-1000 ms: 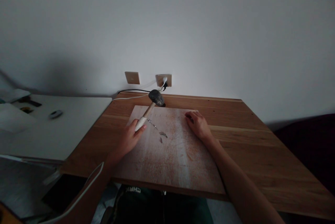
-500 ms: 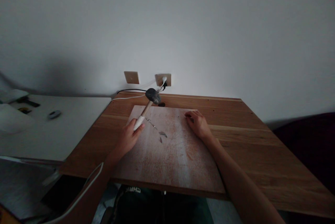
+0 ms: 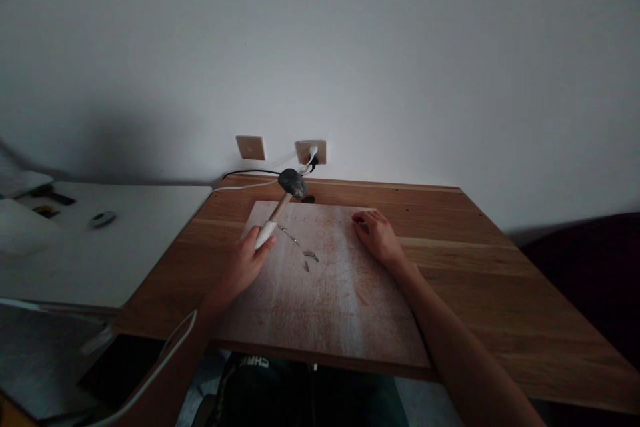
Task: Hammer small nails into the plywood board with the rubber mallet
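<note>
My left hand [image 3: 249,257] is closed around the pale grip of a mallet [image 3: 292,184], whose dark head is raised over the far left part of a worn, whitish board [image 3: 320,314]. At the board's far right corner my right hand [image 3: 377,234] rests with its fingers curled together; anything between the fingertips is too small to make out. Small dark dots run in a row along the board's far side. Several thin metal pieces that look like nails [image 3: 311,256] lie loose near the middle of the board.
The board lies on a brown wooden table [image 3: 480,287] against a wall. Behind are a wall socket [image 3: 311,152] with plugs and cables, and a second wall plate [image 3: 251,147]. To the left, a white table [image 3: 150,234] bears a computer mouse [image 3: 103,219] and other items.
</note>
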Demonstrator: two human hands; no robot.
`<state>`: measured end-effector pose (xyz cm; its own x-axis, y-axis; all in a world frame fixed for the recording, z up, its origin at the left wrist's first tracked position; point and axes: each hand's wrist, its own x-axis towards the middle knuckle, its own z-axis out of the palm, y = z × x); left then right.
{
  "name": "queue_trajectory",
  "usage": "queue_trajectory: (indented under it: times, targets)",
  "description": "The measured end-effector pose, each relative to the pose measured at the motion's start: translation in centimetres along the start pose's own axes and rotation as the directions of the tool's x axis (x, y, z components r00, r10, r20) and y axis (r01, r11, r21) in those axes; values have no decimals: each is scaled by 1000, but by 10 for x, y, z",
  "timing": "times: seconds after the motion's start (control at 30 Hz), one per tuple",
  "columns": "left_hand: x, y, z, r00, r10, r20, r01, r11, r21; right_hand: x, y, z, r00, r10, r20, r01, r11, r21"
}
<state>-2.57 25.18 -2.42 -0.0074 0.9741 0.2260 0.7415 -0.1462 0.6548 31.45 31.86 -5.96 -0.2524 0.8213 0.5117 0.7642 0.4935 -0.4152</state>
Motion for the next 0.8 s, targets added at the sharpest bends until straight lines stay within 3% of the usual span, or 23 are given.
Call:
queue_trajectory:
  times: [0.8]
  targets:
    - [0, -1, 1, 1000, 23, 18, -24, 998, 66, 1, 4, 5, 992, 115, -59, -109, 989, 95]
